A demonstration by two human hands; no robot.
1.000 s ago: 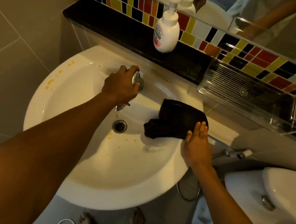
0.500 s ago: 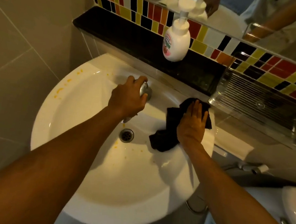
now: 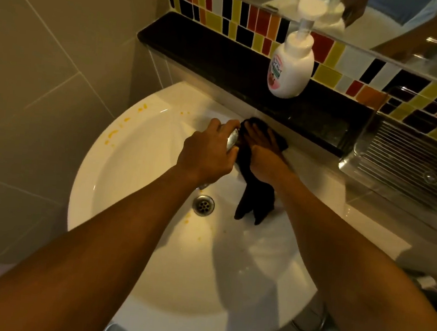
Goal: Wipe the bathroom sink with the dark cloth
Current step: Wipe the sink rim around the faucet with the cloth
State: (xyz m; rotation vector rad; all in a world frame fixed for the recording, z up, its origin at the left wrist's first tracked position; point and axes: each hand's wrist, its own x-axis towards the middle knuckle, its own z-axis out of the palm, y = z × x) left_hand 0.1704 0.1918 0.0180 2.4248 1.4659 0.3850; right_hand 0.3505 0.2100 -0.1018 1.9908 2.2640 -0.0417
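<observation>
Both forearms reach in over the white sink (image 3: 145, 305). Drain (image 3: 203, 204) mid-basin, small yellow specks just beside it, more yellow stains (image 3: 113, 134) on the far-left rim. Dark cloth (image 3: 256, 195) hangs from the back rim down into the basin, right of the drain. Left hand (image 3: 208, 153) wrapped around the chrome tap (image 3: 232, 140), gripping it. Right hand (image 3: 265, 154) flat, fingers extended, pressing the cloth's upper end against the back rim just right of the tap. Beyond: black ledge (image 3: 210, 49) with white pump bottle (image 3: 290, 68), clear ribbed tray (image 3: 409, 167) to the right, coloured tile strip behind.
</observation>
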